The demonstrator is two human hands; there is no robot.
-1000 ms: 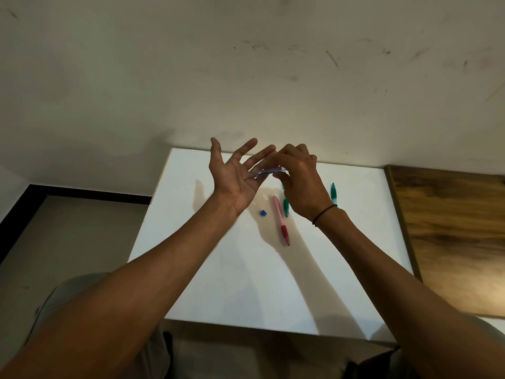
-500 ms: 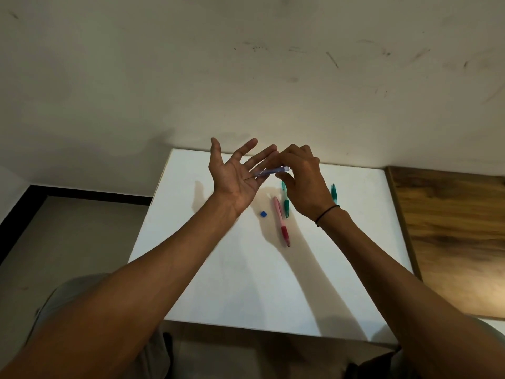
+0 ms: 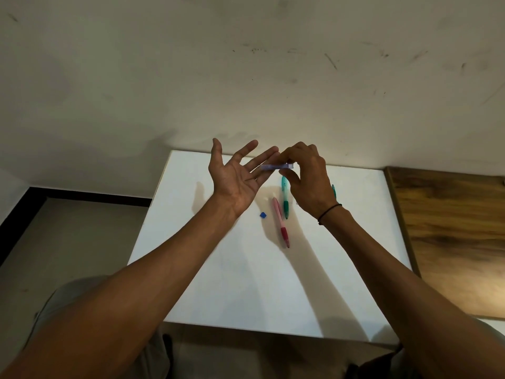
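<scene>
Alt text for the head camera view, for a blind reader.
The right hand pinches a blue tube over the open left hand. A pink pen, a green pen and a small blue piece lie on a white table.

A plain study room (scuffed wall): white table with pens.

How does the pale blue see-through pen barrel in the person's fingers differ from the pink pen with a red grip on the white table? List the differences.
The pale blue see-through pen barrel is held level in the air, pinched by the right hand; the pink pen with a red grip lies untouched on the white table. The barrel is one pale colour; the pink pen shows two. Both are slim and straight.
</scene>
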